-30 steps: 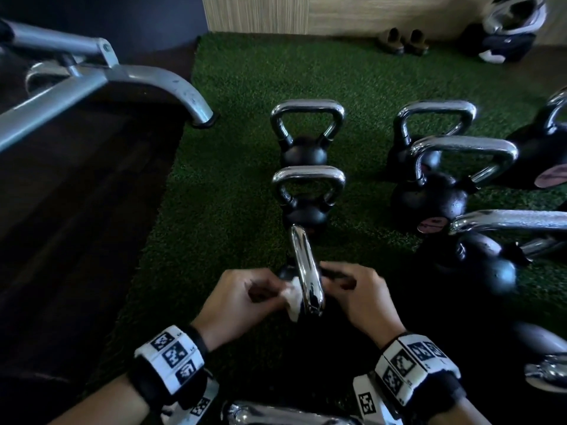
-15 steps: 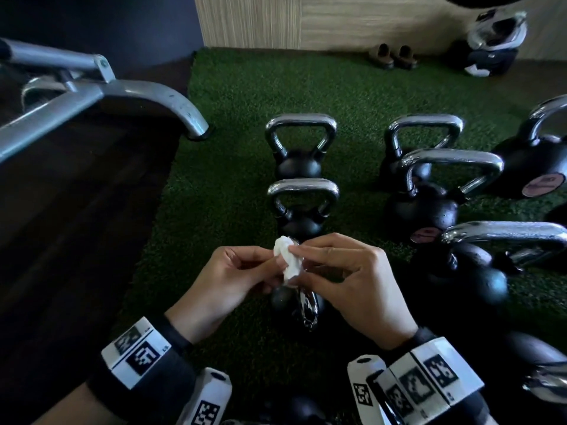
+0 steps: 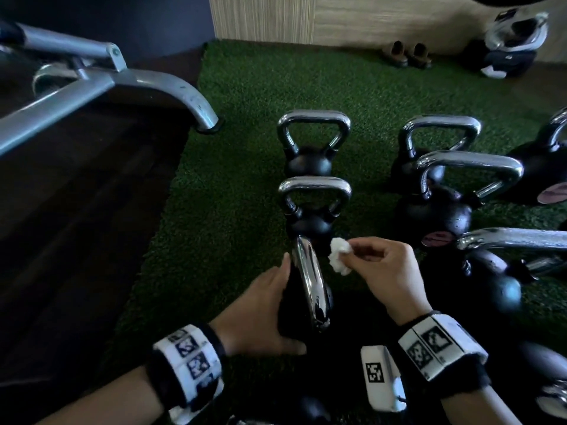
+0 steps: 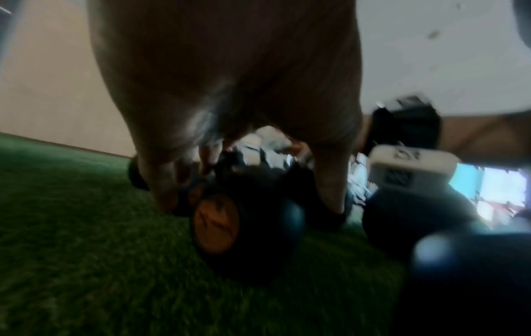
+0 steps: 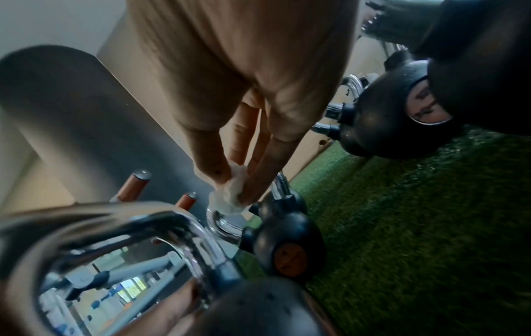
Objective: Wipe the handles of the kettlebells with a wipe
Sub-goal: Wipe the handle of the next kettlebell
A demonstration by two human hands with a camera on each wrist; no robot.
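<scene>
The nearest kettlebell has a black ball and a chrome handle (image 3: 310, 283), seen edge-on on the green turf (image 3: 233, 210). My left hand (image 3: 276, 305) grips its black ball from the left; in the left wrist view my fingers (image 4: 161, 181) wrap the ball (image 4: 258, 227) with its orange label. My right hand (image 3: 356, 259) pinches a crumpled white wipe (image 3: 339, 256) just right of the handle's top, apart from it. The right wrist view has the fingertips (image 5: 252, 188) pinching the wipe (image 5: 227, 197) above another kettlebell (image 5: 287, 247).
Two small kettlebells (image 3: 313, 139) (image 3: 314, 204) stand in a row beyond the near one. Several larger ones (image 3: 435, 210) crowd the right side. A grey metal bench frame (image 3: 171, 84) stands over dark floor at left. Shoes (image 3: 406, 53) and a bag (image 3: 509, 50) lie by the far wall.
Half a second ago both hands held the wipe together above the handle. My left hand has let go and dropped onto the kettlebell's ball; my right hand keeps the wipe, shifted right.
</scene>
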